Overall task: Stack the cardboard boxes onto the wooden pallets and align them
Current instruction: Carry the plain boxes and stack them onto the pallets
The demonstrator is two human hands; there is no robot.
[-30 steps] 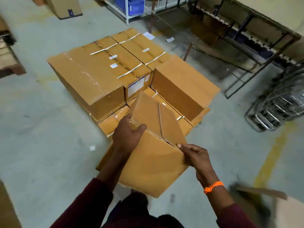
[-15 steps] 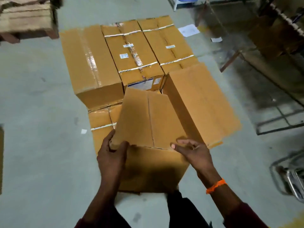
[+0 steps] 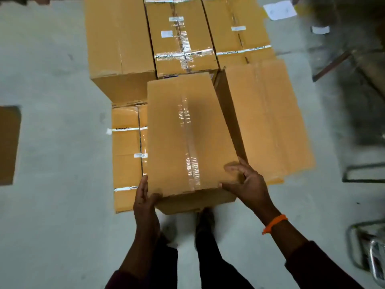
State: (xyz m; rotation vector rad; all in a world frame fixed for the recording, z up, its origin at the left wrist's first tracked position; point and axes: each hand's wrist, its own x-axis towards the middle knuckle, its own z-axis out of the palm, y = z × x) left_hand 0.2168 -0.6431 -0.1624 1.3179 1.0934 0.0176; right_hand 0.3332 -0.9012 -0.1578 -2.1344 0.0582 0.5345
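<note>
Head view: the taped box (image 3: 187,138) is held at its near end by both hands. The left hand (image 3: 145,197) clasps the near-left corner, palm against the side. The right hand (image 3: 248,184), with an orange wristband (image 3: 275,223), grasps the near-right corner, fingers curled over the top edge.

From either hand the box runs off toward 12 o'clock. Its long axis, marked by the clear tape seam, lies along the 6-to-12 line and is turned slightly toward 1 o'clock. Neither hand is clearly nearer; they share the near edge, one at 7 and one at 5 o'clock of the box.

The box sits over a lower box (image 3: 127,155) that shows at its 9 o'clock. A tall box (image 3: 268,119) stands just beside it at 3 o'clock. Its far end comes close up to the back row (image 3: 181,34) at 12 o'clock. Whether it already rests on the layer below cannot be told. The near end overhangs the floor (image 3: 52,142). No pallet shows; the boxes hide it.

The coming move looks like a push toward 12 o'clock, with a small twist to square the seam with the tall box.
</note>
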